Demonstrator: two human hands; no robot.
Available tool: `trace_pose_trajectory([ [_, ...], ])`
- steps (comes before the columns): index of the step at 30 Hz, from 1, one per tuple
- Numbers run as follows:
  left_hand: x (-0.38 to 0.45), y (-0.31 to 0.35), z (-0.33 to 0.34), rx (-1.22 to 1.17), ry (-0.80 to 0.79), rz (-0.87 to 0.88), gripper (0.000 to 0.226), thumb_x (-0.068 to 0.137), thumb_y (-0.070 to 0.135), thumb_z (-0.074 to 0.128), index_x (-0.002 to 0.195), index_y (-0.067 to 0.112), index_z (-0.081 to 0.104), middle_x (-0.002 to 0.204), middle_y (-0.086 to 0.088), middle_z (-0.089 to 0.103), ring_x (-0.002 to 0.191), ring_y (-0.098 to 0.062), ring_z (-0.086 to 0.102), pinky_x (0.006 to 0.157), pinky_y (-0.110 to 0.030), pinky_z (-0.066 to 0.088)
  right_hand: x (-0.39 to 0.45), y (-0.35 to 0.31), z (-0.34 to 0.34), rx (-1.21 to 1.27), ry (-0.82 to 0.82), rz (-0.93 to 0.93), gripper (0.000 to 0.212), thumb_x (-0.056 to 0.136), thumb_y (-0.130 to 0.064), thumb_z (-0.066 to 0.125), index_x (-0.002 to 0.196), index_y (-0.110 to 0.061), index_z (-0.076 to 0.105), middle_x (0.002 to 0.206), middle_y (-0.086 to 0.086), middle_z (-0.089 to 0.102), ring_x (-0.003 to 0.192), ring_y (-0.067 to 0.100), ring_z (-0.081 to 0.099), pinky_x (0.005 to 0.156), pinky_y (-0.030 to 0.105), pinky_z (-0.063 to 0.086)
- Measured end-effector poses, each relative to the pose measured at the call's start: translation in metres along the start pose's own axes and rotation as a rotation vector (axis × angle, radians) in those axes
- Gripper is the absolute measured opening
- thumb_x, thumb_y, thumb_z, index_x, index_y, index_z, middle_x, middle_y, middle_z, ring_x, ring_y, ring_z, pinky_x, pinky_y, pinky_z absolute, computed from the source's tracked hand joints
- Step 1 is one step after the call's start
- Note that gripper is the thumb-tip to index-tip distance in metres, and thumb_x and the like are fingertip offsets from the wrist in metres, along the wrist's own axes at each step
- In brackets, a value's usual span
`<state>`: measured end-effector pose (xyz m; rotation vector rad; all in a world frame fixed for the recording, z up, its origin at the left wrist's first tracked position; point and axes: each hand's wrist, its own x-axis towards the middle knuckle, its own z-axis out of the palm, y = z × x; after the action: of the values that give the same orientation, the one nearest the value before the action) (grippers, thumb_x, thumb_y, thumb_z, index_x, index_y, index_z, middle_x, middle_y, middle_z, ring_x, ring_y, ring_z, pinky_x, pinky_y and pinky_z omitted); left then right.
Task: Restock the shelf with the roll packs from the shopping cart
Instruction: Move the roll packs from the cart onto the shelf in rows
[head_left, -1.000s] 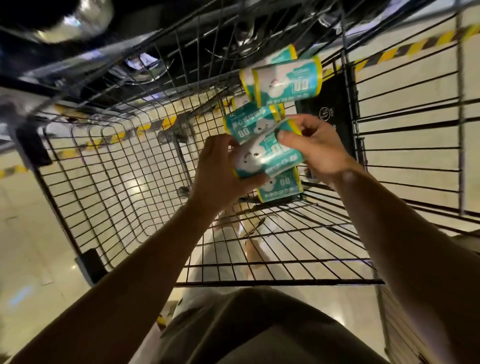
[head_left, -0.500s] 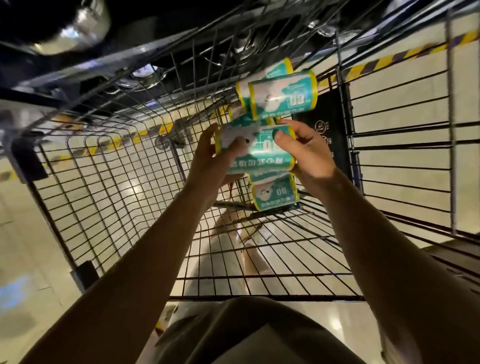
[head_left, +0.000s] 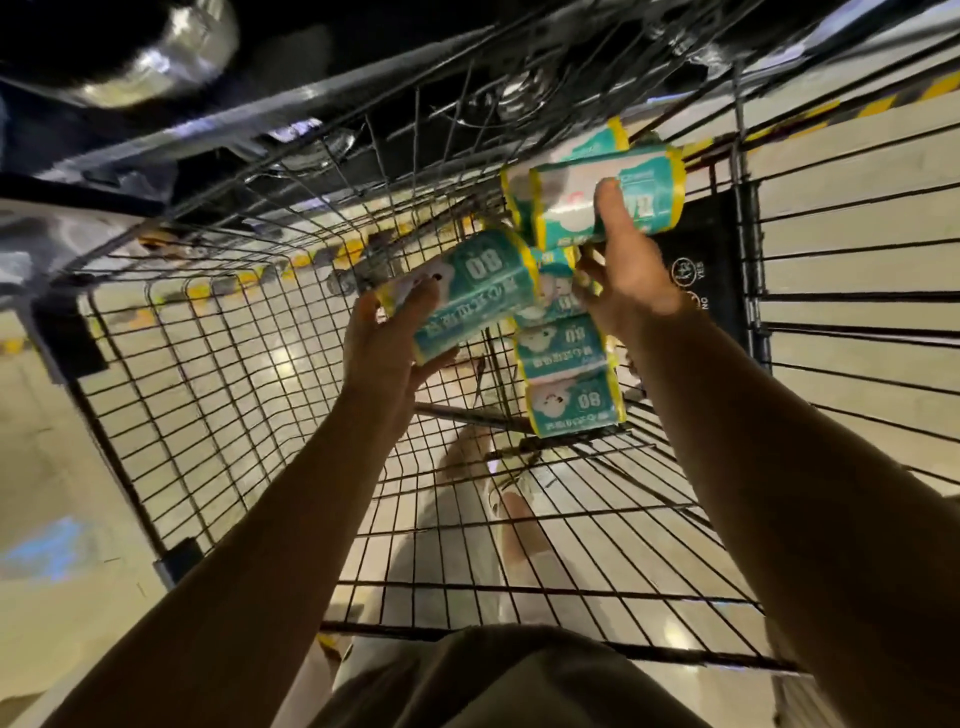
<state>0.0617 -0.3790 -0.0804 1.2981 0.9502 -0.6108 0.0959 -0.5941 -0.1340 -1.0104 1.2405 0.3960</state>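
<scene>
Both hands work inside the wire shopping cart (head_left: 218, 374), gathering teal-and-yellow roll packs. The left hand (head_left: 387, 345) grips one roll pack (head_left: 470, 293) from below, thumb and fingers wrapped round its near end, the pack tilted up to the right. The right hand (head_left: 626, 270) reaches to the upper roll pack (head_left: 605, 200) at the cart's far corner, thumb pressed on its face; whether the other fingers have closed behind it cannot be told. Two more packs (head_left: 566, 379) lie stacked just below, against the cart's right side. To do this well, the right hand probably needs a full wrap round the upper pack before lifting, since the glossy film looks slippery. Both packs should clear the wire rim before turning toward the shelf, which is out of view.
</scene>
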Motion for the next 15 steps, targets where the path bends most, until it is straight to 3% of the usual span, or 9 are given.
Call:
trace_pose_trajectory([
  [3,-0.001,-0.002,-0.006,-0.034,0.008,-0.014,0.041,0.092,0.024,0.065,0.130,0.010,0.056,0.119,-0.014,0.070,0.103,-0.030,0.071,0.078,-0.040,0.060,-0.003,0.004,-0.006,0.108,0.013,-0.054,0.053,0.087,-0.039,0.077,0.128,-0.009,0.058,0.111,0.009,0.074,0.081,0.017,0.077,0.061,0.028,0.058],
  [7,-0.008,-0.006,-0.010,-0.080,0.061,-0.034,0.051,0.086,0.026,0.072,0.129,0.004,0.055,0.117,-0.015,0.071,0.102,-0.032,0.072,0.073,-0.034,0.058,-0.023,0.015,-0.026,0.102,0.003,-0.078,0.050,0.086,-0.039,0.076,0.126,-0.014,0.061,0.113,0.007,0.075,0.101,0.021,0.074,0.083,0.039,0.060],
  [11,-0.028,-0.006,-0.010,-0.112,0.087,-0.083,0.057,0.083,0.028,0.077,0.130,0.006,0.054,0.115,-0.014,0.071,0.087,-0.024,0.075,0.062,-0.027,0.056,-0.066,0.023,-0.049,0.029,-0.030,-0.074,0.054,0.074,-0.040,0.078,0.120,-0.017,0.064,0.112,0.009,0.074,0.103,0.024,0.072,0.079,0.043,0.061],
  [13,-0.046,-0.005,-0.010,-0.131,0.074,-0.094,0.053,0.084,0.026,0.075,0.129,0.006,0.055,0.106,-0.009,0.073,0.075,-0.018,0.075,0.055,-0.024,0.054,-0.089,0.027,-0.058,0.040,-0.045,-0.080,0.064,0.064,-0.041,0.078,0.121,-0.017,0.065,0.115,0.009,0.073,0.109,0.025,0.070,0.089,0.050,0.058],
  [15,-0.069,-0.007,-0.013,-0.178,0.042,-0.110,0.052,0.085,0.026,0.074,0.130,0.005,0.056,0.099,-0.008,0.073,0.072,-0.017,0.074,0.055,-0.025,0.055,-0.109,0.033,-0.068,0.011,-0.109,-0.136,0.051,0.074,-0.039,0.072,0.119,-0.016,0.067,0.116,0.010,0.073,0.112,0.027,0.069,0.098,0.053,0.053],
])
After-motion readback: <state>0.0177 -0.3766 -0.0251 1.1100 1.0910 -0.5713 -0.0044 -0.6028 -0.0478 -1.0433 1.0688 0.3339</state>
